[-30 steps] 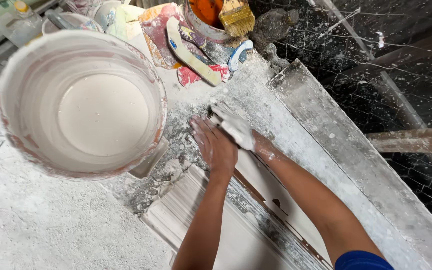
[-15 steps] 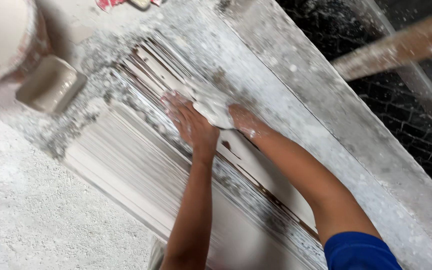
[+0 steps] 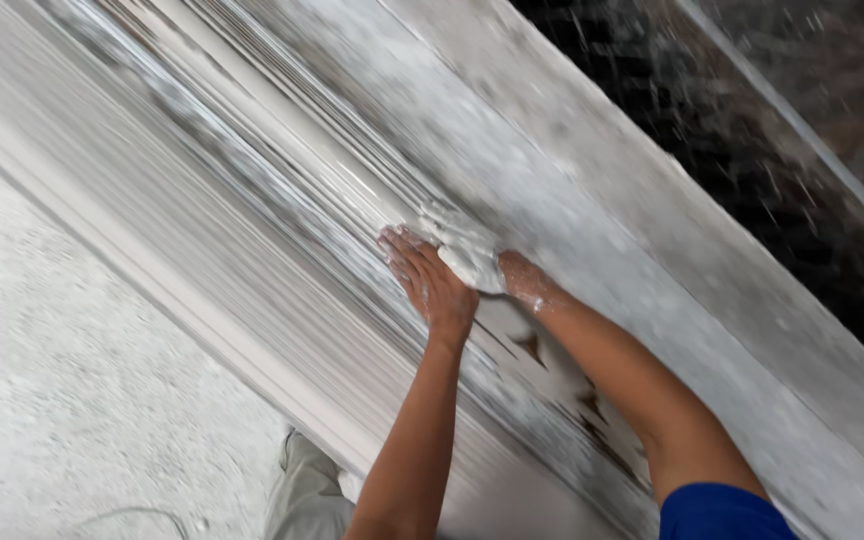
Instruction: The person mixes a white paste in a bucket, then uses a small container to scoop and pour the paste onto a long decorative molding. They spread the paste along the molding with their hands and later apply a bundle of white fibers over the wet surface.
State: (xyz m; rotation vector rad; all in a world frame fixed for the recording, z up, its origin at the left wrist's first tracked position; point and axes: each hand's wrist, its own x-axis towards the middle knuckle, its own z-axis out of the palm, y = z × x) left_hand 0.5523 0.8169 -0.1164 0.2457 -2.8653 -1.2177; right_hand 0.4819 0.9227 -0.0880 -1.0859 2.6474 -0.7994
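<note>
Plaster-dusted and streaked with motion blur, a long white bench (image 3: 72, 420) fills the head view, with a dark speckled floor (image 3: 752, 150) seen beyond its far edge at the upper right.

Across the bench a long ribbed plaster moulding (image 3: 252, 200) is laid, its long axis running from the upper left down to the lower right. Both forearms are stretched out along that same line from the lower edge of the picture.

The left hand (image 3: 432, 285) is pressed flat on the ribs, fingers extended and close together, nothing grasped. Just beside it, on the far side, the right hand (image 3: 512, 280) is curled over a lump of wet white plaster (image 3: 462, 250), which is held against the moulding's surface; how tightly it is clenched cannot be told, since the fingers are buried in the white mass. The two hands are nearly touching. The untouched length of moulding lies ahead of both, toward the upper left. A grey trouser leg (image 3: 302, 490) is seen below.
</note>
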